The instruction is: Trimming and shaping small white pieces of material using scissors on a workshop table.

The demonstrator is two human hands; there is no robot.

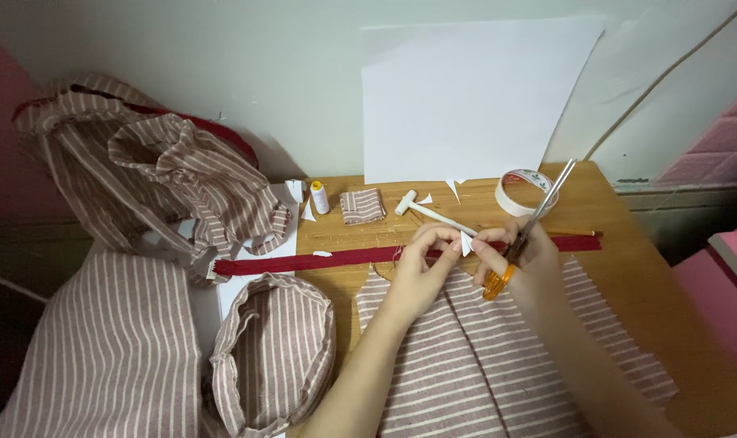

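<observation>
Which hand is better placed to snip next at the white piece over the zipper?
Probably the right hand: it already holds the scissors. The left hand pinches the white piece above the red zipper.

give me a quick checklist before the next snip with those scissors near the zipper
1. Scissors held by right hand: ok, orange handle on the fingers, blades pointing up and away.
2. Left hand pinching the small white paper triangle: ok.
3. Left fingertips clear of the blades: ok, blades point away.
4. Red zipper lying flat across the wooden table: ok.
5. Striped fabric flat under the forearms: ok.
6. Blades open or shut: cannot tell.
</observation>
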